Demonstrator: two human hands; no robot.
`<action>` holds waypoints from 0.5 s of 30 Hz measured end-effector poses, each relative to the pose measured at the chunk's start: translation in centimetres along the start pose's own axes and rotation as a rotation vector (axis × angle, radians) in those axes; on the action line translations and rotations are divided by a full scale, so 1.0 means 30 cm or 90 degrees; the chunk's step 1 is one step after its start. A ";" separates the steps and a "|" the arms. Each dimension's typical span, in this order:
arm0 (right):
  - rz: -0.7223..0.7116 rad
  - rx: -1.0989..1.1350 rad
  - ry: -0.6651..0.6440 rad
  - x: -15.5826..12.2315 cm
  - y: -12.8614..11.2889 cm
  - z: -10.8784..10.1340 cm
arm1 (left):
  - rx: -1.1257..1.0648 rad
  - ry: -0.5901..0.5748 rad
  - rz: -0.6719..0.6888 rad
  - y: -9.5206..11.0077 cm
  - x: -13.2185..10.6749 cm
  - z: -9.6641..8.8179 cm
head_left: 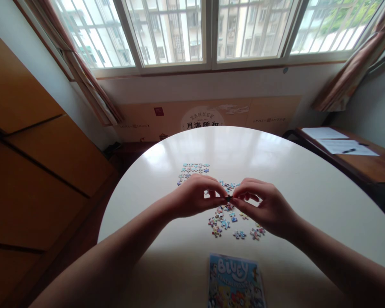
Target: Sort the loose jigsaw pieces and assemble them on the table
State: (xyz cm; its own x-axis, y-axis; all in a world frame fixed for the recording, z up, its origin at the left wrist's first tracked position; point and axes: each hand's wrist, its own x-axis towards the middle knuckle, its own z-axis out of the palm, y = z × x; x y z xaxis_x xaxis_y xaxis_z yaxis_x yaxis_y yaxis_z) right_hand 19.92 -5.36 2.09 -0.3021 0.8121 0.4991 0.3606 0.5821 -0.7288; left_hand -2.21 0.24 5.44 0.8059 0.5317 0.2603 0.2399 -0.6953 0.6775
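Over the white round table (pixel 166 252), my left hand (pixel 197 194) and my right hand (pixel 263 201) meet at the fingertips. Both pinch one small dark jigsaw puzzle piece (pixel 228 198) between thumb and fingers. Its printed face is too small to make out. Beneath and around the hands lies a scattered heap of colourful puzzle pieces (pixel 225 223), partly hidden by my fingers. Beyond my left hand, several light blue puzzle pieces (pixel 195 167) lie spread in loose rows.
A blue Bluey box (pixel 235 280) lies at the table's near edge. To the right, papers (pixel 342 145) and a dark pen rest on a brown wooden desk (pixel 384 164). Wooden cabinets (pixel 35 184) stand at left; a barred window (pixel 169 34) and a printed cardboard panel (pixel 275 113) are ahead.
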 end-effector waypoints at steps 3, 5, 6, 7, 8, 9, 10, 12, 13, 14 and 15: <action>-0.007 -0.011 -0.011 -0.009 -0.009 0.015 | -0.030 0.001 -0.013 0.015 0.001 0.009; -0.019 -0.026 -0.016 -0.010 -0.015 0.015 | -0.054 -0.001 -0.027 0.016 0.000 0.005; -0.032 -0.040 -0.019 -0.009 -0.018 0.011 | -0.071 0.004 -0.040 0.011 -0.002 -0.003; -0.047 -0.057 -0.024 -0.007 -0.020 0.005 | -0.084 0.013 -0.057 0.002 -0.005 -0.018; -0.061 -0.078 -0.026 -0.004 -0.020 -0.003 | -0.091 0.025 -0.080 -0.011 -0.011 -0.039; -0.069 -0.098 -0.026 -0.002 -0.018 -0.014 | -0.087 0.046 -0.106 -0.028 -0.018 -0.067; -0.071 -0.114 -0.022 0.001 -0.014 -0.025 | -0.064 0.059 -0.136 -0.047 -0.027 -0.099; -0.056 -0.132 -0.007 0.005 -0.001 -0.050 | 0.009 0.031 -0.204 -0.090 -0.050 -0.169; -0.044 -0.137 0.003 0.005 0.008 -0.061 | 0.043 -0.008 -0.249 -0.110 -0.061 -0.200; -0.035 -0.140 0.012 0.006 0.018 -0.070 | 0.077 -0.054 -0.296 -0.129 -0.071 -0.225; -0.029 -0.144 0.018 0.006 0.027 -0.077 | 0.107 -0.091 -0.335 -0.144 -0.079 -0.242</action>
State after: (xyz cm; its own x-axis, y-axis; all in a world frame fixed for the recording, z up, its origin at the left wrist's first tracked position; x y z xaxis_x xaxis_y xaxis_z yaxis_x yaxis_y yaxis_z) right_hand 22.19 -4.65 2.66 -0.2991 0.7836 0.5445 0.5373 0.6099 -0.5825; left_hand -9.07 5.51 6.90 0.6169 0.7646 -0.1865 0.7024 -0.4280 0.5688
